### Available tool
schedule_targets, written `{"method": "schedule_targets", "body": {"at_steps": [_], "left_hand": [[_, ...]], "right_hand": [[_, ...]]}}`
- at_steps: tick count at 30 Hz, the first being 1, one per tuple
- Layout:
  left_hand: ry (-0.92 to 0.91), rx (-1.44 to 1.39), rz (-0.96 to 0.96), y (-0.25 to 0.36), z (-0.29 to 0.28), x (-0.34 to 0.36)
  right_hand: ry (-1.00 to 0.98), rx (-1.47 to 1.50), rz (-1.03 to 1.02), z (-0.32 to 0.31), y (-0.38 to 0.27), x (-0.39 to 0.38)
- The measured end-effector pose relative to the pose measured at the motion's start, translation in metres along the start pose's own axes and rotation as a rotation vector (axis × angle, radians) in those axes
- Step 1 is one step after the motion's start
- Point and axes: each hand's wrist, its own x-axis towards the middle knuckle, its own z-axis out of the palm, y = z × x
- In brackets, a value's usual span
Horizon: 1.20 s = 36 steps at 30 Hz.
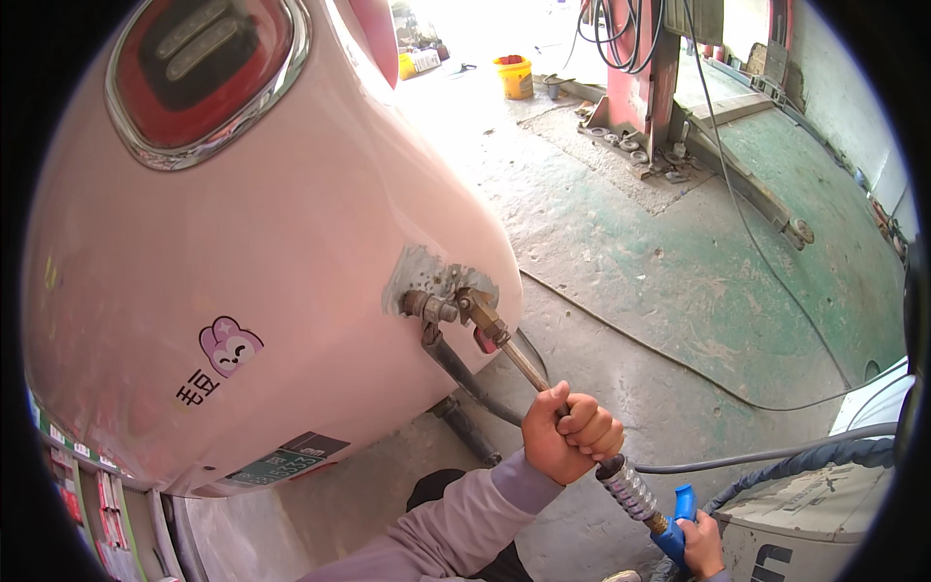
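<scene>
left hand (572, 436) clenched round rod tool (628, 488), right hand (702, 545) gripping its blue handle (669, 539), tip beyond both hands, at grey patch (415, 266) on pink panel (320, 242)

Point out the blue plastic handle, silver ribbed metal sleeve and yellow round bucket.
Blue plastic handle (669, 539): head view, its main body.
Silver ribbed metal sleeve (629, 492): head view, middle of the ribs.
Yellow round bucket (517, 83): head view, outer side wall.
</scene>
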Motion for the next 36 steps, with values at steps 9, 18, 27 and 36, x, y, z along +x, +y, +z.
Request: {"method": "schedule_targets", "body": {"at_steps": [9,18,27,36], "left_hand": [[0.032,-0.02,0.009,-0.004,0.002,0.003],[0.023,-0.043,0.022,-0.004,0.0,0.009],[0.013,-0.034,0.028,-0.003,0.005,0.013],[-0.008,-0.029,0.026,-0.001,0.005,0.014]], "right_hand": [[0.035,0.101,-0.011,-0.009,-0.003,0.007],[-0.014,0.065,-0.003,-0.02,-0.008,0.01],[-0.056,0.114,0.042,-0.024,-0.011,0.007],[-0.072,0.097,0.058,-0.028,-0.021,0.006]]}}
